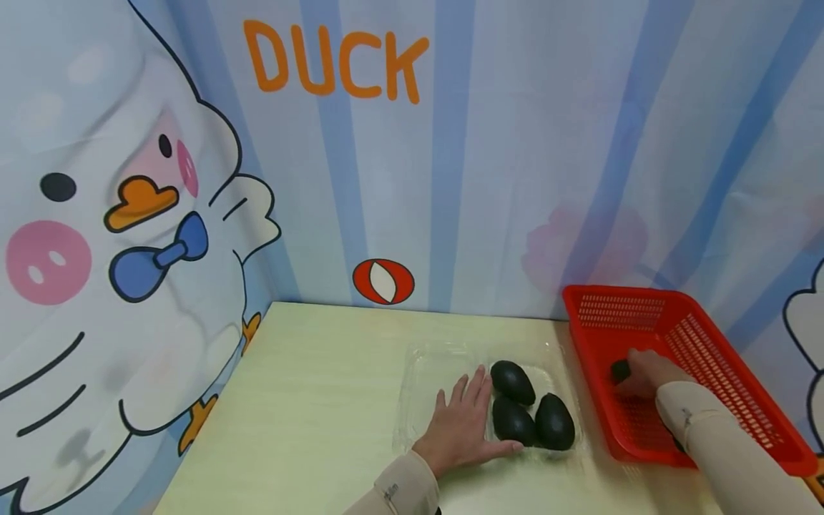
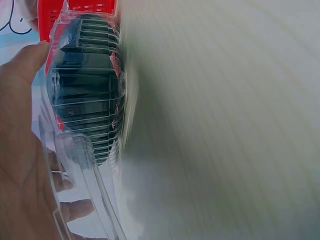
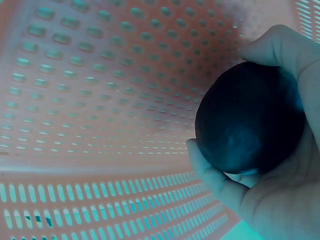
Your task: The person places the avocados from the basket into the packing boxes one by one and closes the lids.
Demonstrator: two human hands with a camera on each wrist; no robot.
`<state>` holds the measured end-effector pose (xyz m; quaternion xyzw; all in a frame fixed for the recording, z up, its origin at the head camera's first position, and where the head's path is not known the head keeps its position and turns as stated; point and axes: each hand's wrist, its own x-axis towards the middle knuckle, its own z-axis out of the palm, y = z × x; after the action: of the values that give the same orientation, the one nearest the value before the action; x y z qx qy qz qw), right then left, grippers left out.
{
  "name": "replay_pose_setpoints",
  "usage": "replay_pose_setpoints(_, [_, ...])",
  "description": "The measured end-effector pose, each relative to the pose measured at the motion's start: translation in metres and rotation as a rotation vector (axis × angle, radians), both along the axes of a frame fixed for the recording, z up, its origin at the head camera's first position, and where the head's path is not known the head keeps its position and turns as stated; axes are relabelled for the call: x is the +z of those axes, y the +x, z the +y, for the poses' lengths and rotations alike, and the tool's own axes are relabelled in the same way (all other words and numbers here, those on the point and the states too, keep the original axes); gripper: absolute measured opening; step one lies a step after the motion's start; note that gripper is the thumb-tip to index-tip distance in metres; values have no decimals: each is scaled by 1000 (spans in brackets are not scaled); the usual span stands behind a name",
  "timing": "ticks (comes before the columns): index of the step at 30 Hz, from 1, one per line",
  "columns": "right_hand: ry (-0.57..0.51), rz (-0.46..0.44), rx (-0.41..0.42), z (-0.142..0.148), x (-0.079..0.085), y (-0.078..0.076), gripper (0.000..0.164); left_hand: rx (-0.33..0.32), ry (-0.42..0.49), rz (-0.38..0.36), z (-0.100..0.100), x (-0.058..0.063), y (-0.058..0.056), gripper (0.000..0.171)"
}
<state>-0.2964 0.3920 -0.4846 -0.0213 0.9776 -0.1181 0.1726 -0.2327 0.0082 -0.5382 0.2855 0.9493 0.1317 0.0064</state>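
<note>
A clear plastic clamshell container point(image 1: 418, 375) lies unfolded on the table, with three dark avocados point(image 1: 555, 422) in its right half. My left hand point(image 1: 460, 429) rests over the middle of it, fingers spread and fairly straight, the thumb near the lower avocado. From the side, the left wrist view shows this hand against the container's clear plastic point(image 2: 95, 170), with dark avocados point(image 2: 82, 80) behind the ribbed wall. Inside the red basket point(image 1: 592, 372), my right hand point(image 1: 650, 373) grips another avocado point(image 3: 250, 120), thumb and fingers curled round it.
The basket has perforated walls and stands right of the container, close to its edge. Pale wood-look table point(image 1: 309, 400) extends to the left. A printed cloth curtain point(image 1: 489, 179) hangs along the back and left side.
</note>
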Motion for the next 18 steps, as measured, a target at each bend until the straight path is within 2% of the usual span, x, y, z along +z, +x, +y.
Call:
replay_pose_setpoints(9, [15,38,25,-8,19,0,59,5,5,-23,-1,1,-3,116])
replay_pose_setpoints(18, [19,119,25,-29,39,12,62,0,16,-35,0,0,-1,115])
